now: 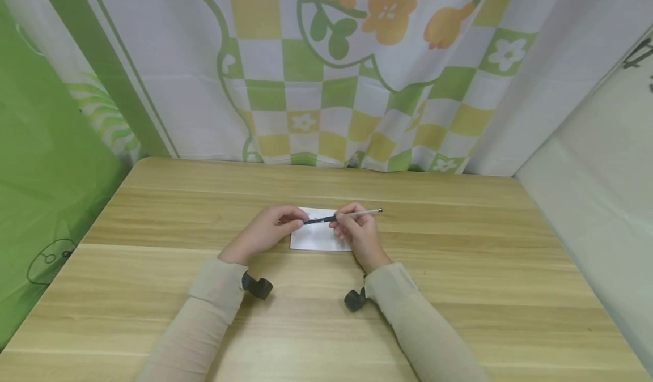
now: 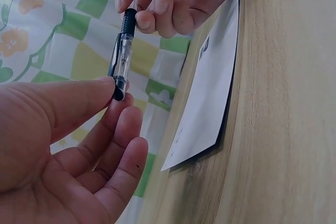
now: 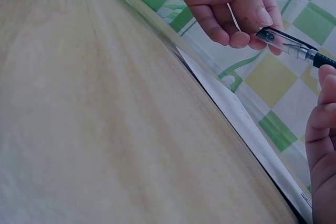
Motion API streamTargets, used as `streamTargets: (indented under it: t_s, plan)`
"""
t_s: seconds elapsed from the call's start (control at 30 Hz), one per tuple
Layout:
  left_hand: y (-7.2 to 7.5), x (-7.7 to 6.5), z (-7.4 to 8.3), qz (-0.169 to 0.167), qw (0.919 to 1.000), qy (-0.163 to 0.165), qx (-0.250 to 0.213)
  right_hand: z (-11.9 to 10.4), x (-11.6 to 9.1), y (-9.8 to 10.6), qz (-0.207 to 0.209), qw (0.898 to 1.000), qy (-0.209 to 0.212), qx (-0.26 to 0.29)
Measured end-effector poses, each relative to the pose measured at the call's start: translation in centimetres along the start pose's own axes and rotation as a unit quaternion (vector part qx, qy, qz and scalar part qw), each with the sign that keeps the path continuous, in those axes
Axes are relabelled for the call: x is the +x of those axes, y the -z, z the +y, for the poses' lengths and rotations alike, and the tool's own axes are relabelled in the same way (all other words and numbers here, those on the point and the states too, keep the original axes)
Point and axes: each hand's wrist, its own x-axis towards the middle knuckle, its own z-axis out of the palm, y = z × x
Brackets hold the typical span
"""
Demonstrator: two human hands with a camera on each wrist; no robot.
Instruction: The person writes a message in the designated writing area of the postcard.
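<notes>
A pen with a black ribbed grip and a clear barrel is held between both hands above a white sheet. At its left end, my left hand pinches the black tip of the clear cap between thumb and index finger. Through the cap's wall the pen's point shows inside it, and a black clip runs along its side. My right hand grips the barrel just behind the black grip, thumb against fingers, the remaining fingers curled. The barrel's rear end sticks out past the right hand.
Small dark marks are on the sheet, which has a dark edge beneath it. The wooden table reaches back to a checked, flowered curtain. Green cloth hangs at the left; a pale wall stands at the right. Both wrists wear black cameras.
</notes>
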Motion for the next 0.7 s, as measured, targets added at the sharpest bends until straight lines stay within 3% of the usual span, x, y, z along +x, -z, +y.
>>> streamTargets:
  t_s: [0.3,0.7]
  plan:
    - [-0.32,0.15,0.41,0.001,0.9998,-0.021,-0.005,0.0,-0.04,-0.01,-0.006,1.0,-0.003,-0.006]
    - [-0.55,0.08,0.53,0.006,0.9998,-0.016,-0.009,-0.01,-0.07,0.01,-0.022,1.0,-0.007,-0.003]
